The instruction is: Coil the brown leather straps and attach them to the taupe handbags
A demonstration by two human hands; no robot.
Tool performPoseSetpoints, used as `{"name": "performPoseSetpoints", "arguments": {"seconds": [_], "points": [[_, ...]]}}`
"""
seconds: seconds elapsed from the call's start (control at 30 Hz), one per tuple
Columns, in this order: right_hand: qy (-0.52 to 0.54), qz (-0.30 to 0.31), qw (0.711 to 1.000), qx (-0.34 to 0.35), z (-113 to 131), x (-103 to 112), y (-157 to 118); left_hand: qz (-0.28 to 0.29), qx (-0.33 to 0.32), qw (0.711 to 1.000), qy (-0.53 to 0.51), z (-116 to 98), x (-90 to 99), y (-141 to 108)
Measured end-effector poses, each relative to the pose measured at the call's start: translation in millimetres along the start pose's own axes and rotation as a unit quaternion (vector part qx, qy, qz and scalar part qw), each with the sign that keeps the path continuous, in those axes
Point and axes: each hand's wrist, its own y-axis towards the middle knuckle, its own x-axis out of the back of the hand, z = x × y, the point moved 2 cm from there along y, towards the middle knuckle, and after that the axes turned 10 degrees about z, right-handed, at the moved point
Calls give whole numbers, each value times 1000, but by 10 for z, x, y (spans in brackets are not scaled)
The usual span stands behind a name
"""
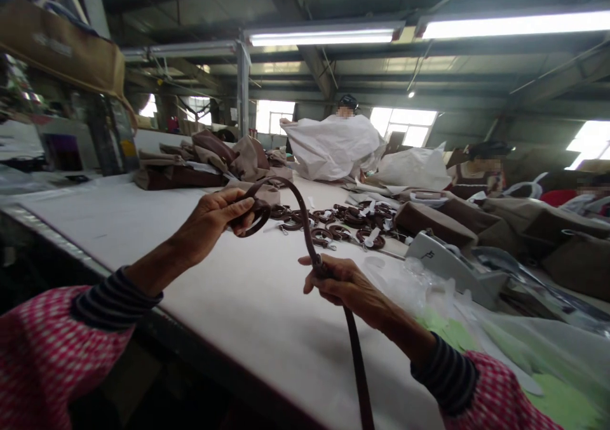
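A long dark brown strap (pixel 298 202) runs between my two hands above the white table. My left hand (pixel 222 213) pinches a coiled part of it, with small loops showing below the fingers. From there the strap arches up and over to my right hand (pixel 344 279), closed around it near a small metal fitting. Below my right hand its loose length hangs down past the lower picture edge. Behind my hands lies a group of coiled brown straps (pixel 350 217) with metal clips and white tags.
Brown and beige fabric bags (pixel 210 157) are piled at the back left. A grey tape dispenser (pixel 452 265) and clear plastic (pixel 500 335) lie at right, near more brown bags (pixel 438 220). Across the table a person holds a white sheet (pixel 333 144).
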Motion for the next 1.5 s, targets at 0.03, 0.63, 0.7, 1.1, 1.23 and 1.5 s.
{"name": "performPoseSetpoints", "arguments": {"seconds": [0.03,0.63,0.7,1.1,1.23,1.5], "points": [[-42,-33,999,1,3,115,23,2,13,1000,-21,9,-15,-11],[-234,74,962,116,277,-13,504,95,188,969,-128,356,-526,-282],[-286,35,953,91,176,14,466,105,206,962,-144,438,-511,-305],[-630,125,766,-8,440,313,148,0,124,985,-122,119,-149,-42],[-518,-54,842,139,767,238,296,60,117,978,-159,9,-339,-50],[-334,-21,920,205,663,6,604,128,107,946,-279,-110,-867,-341]]}}
